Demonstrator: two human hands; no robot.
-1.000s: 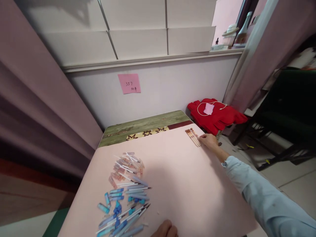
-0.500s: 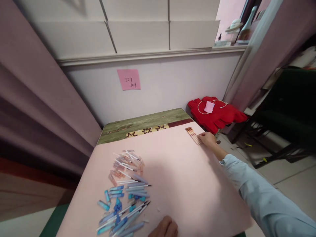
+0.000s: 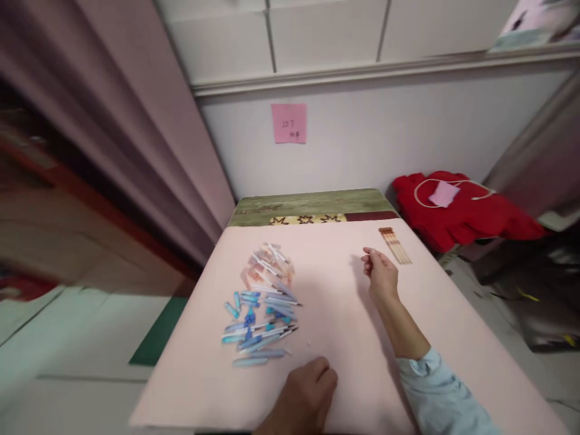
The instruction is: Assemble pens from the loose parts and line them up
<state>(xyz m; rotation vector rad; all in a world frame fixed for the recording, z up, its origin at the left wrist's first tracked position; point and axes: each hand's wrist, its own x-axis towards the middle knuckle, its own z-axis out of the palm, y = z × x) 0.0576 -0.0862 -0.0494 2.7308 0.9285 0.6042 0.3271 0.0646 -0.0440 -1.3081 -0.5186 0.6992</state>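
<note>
"Where are the slim beige, brown-ended pens (image 3: 396, 246)?"
"Just right of the right hand (image 3: 384, 279), its bent fingers slightly parted, visibly empty."
"And the left hand (image 3: 310, 383)?"
"Curled; any grip is hidden."

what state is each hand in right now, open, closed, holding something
Left hand: curled closed; nothing visible in it.
Right hand: loosely bent; whether open or closed cannot be told, and no held thing shows.

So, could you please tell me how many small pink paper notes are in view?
2: one pink note is on the wall behind the table; the other note lies on the red cloth. The cloth's folds might hide more.
</note>
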